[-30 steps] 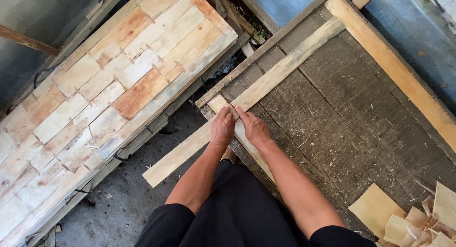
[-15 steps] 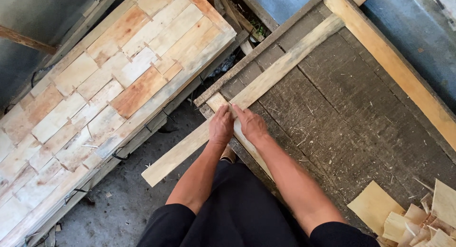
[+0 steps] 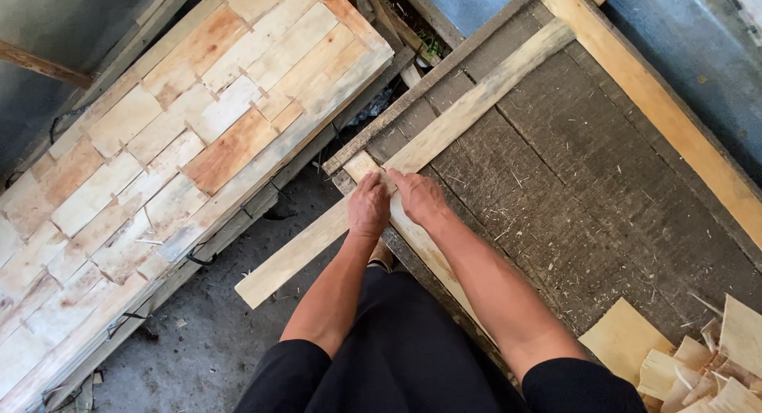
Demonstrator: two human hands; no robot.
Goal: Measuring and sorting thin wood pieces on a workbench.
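Note:
My left hand (image 3: 369, 206) and my right hand (image 3: 419, 197) rest side by side on the near corner of a dark wooden board (image 3: 556, 198). There a long pale wooden strip (image 3: 444, 127) running diagonally meets a shorter pale strip (image 3: 421, 246) along the board's near edge. Both hands press down on the joint, fingers bent, fingertips touching the wood. Whether either hand holds anything small is hidden.
A panel of pale and reddish veneer pieces (image 3: 175, 143) lies to the left. A light wooden beam (image 3: 659, 103) borders the board's far side. Loose veneer sheets (image 3: 690, 357) pile at the lower right. Grey concrete floor (image 3: 206, 333) lies below.
The hands have stayed at the same corner; only small shifts of the fingers and of the camera show.

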